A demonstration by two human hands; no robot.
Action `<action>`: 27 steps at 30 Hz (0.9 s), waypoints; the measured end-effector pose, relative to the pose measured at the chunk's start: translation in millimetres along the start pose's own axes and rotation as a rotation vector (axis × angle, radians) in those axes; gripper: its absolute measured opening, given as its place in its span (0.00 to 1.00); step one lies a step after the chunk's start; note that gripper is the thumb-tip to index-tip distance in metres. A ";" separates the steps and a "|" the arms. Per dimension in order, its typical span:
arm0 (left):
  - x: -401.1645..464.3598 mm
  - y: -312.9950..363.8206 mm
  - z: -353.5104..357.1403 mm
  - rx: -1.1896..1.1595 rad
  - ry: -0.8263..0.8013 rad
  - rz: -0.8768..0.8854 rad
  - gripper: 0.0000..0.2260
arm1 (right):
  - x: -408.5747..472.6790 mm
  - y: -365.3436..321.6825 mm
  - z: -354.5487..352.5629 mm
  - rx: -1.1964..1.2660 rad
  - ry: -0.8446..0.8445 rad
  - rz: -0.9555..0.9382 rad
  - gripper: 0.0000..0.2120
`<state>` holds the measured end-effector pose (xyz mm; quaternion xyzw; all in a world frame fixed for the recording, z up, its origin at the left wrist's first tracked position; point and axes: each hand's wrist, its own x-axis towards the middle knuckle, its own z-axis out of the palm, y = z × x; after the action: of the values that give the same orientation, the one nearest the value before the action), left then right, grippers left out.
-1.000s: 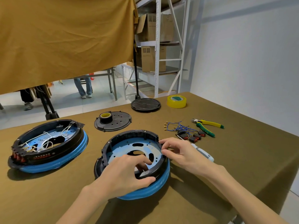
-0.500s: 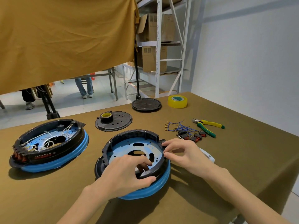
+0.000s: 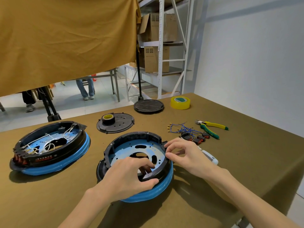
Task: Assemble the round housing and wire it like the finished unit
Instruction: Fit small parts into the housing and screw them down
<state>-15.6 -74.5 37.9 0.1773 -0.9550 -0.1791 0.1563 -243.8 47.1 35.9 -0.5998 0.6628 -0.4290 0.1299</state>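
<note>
The round black plastic housing with a blue metal plate inside and a blue band around its base (image 3: 136,152) sits on the olive-brown cloth-covered table (image 3: 246,162), directly under both hands. The left hand (image 3: 128,176) grips its near rim, thumb outside on the black wall and fingers curled over into the inside. The right hand (image 3: 185,153) pinches the rim on the housing's right side with thumb and fingertips. Well to the left of the left hand lies the finished round housing with white wires and red switches (image 3: 49,148). Beyond the hands rests a black perforated disc carrying a small roll of black tape (image 3: 115,124), and farther off a black round lid (image 3: 148,106) beside a yellow tape roll (image 3: 180,102). Just past the right hand lie loose blue wires with small black-and-red switches (image 3: 189,132) and green-and-yellow pliers (image 3: 212,128).
</note>
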 end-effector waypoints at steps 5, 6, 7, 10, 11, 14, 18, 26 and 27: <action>-0.4 0.3 0.2 0.005 0.006 0.004 0.25 | -1.6 -0.6 4.2 -0.067 0.007 -0.052 0.05; -0.6 0.6 0.1 0.005 0.007 0.005 0.25 | -2.3 -0.9 4.3 -0.066 0.012 -0.058 0.05; -0.9 0.8 0.0 0.005 0.008 0.006 0.25 | -3.4 -1.0 4.1 -0.065 0.018 -0.063 0.05; -0.8 1.4 -0.2 0.009 0.012 0.009 0.25 | -5.2 -2.5 5.6 -0.097 0.029 -0.068 0.04; -0.7 1.4 -0.2 0.013 0.014 0.008 0.25 | -4.6 -3.7 6.5 -0.109 0.028 -0.064 0.04; -1.1 2.1 -0.6 0.013 0.013 0.008 0.24 | -1.4 -5.9 4.2 -0.085 0.015 -0.037 0.05; -1.4 2.7 -0.8 0.017 0.014 0.006 0.24 | -3.1 -4.1 -3.9 -0.034 -0.034 -0.015 0.06; -0.9 0.8 1.0 0.019 0.019 0.010 0.24 | -3.1 -7.7 4.6 -0.149 -0.014 -0.030 0.08; -0.9 0.6 1.3 0.020 0.021 0.011 0.24 | -4.3 -7.2 4.6 -0.133 -0.014 -0.024 0.07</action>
<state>-15.4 -73.3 36.7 0.1756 -0.9560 -0.1669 0.1656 -234.6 49.7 36.8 -0.6180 0.6817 -0.3812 0.0894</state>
